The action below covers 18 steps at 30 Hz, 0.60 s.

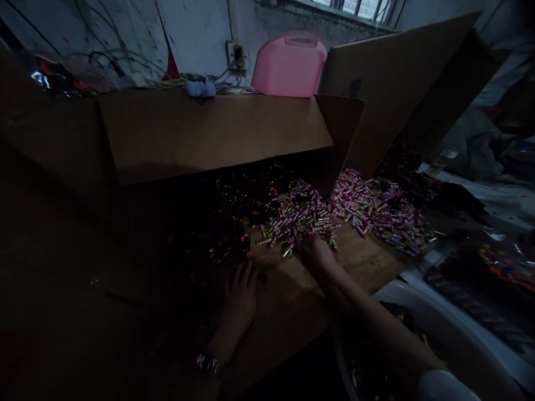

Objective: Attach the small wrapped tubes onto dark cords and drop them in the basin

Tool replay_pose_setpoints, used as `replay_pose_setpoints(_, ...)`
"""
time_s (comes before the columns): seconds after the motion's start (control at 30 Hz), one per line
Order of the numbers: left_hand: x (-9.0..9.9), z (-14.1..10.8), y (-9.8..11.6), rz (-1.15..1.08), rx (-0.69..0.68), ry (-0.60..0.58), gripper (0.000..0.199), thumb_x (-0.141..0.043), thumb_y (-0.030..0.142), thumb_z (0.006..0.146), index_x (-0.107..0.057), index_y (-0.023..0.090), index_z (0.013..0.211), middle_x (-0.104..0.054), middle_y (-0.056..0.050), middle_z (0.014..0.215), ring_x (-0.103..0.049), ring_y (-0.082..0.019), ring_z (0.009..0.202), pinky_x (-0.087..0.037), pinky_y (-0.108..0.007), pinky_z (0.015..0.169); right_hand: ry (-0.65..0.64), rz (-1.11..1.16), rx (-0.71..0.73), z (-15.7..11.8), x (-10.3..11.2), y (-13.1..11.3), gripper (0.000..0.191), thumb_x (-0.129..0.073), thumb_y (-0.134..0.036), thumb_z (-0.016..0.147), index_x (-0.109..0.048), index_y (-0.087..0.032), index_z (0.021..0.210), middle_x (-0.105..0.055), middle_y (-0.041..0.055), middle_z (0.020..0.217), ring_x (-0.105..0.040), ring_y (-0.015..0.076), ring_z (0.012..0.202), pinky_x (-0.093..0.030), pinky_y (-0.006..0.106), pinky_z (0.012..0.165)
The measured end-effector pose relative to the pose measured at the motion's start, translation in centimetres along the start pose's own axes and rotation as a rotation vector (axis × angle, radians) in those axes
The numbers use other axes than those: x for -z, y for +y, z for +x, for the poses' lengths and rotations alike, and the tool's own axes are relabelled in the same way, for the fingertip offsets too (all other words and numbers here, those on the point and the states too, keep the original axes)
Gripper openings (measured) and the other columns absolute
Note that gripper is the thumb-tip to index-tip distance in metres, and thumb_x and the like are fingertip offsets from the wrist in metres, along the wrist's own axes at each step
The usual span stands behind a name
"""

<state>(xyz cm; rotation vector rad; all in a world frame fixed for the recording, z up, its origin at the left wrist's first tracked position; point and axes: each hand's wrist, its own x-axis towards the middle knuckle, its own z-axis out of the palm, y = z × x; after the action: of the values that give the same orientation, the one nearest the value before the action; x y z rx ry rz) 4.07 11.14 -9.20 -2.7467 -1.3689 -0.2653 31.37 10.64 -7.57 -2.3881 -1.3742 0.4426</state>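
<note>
In the dim head view, my left hand [242, 292], with a watch [207, 363] on its wrist, rests over the wooden board [288, 312], fingers spread. A small dark piece lies beside its fingertips. My right hand [315, 250] reaches to the near edge of a pile of small pink, white and yellow-green sticks [301, 214]. Its fingers are in shadow against the pile, and what they hold, if anything, cannot be made out. More such sticks [380, 209] spread to the right. Dark pieces with orange and yellow bits [238, 200] lie to the left.
A cardboard box [217, 131] with a hanging flap stands behind the piles, and a pink plastic case [290, 65] sits above it. A tall cardboard panel [388, 83] rises at the right. Below my right arm is a pale tub [451, 328].
</note>
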Motion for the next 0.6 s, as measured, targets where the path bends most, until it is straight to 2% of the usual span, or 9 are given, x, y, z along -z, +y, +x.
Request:
replay_pose_setpoints(0.17, -0.1, -0.1, -0.1, -0.015, 0.000, 0.001, 0.046, -0.038, 0.015, 0.087, -0.051, 0.021, 0.130, -0.041, -0.006, 0.143, -0.033, -0.028, 0.133, -0.022, -0.051, 0.109, -0.089, -0.115, -0.083, 0.6, 0.3, -1.3, 0.025, -0.054, -0.035, 0.090, -0.060, -0.016, 0.105, -0.063, 0.0059, 0.105, -0.062, 0.0175, 0.091, -0.051, 0.037, 0.079)
replay_pose_setpoints(0.3, -0.2, -0.2, -0.1, -0.010, -0.004, 0.015, 0.046, -0.038, 0.015, 0.087, -0.051, 0.020, 0.130, -0.039, -0.006, 0.144, -0.033, -0.028, 0.133, -0.022, -0.051, 0.109, -0.109, -0.169, -0.117, 1.2, 0.4, -0.5, 0.026, -0.055, -0.033, 0.090, -0.059, -0.015, 0.108, -0.062, 0.0067, 0.108, -0.061, 0.0180, 0.092, -0.051, 0.038, 0.080)
replay_pose_setpoints(0.6, -0.6, -0.3, -0.1, -0.016, -0.005, 0.038, 0.049, -0.039, 0.014, 0.084, -0.050, 0.020, 0.131, -0.039, -0.007, 0.144, -0.034, -0.028, 0.132, -0.026, -0.052, 0.107, -0.070, -0.090, 0.057, 1.7, 2.3, 3.4, 0.028, -0.056, -0.038, 0.088, -0.061, -0.013, 0.099, -0.063, 0.0015, 0.089, -0.061, 0.0163, 0.078, -0.051, 0.033, 0.071)
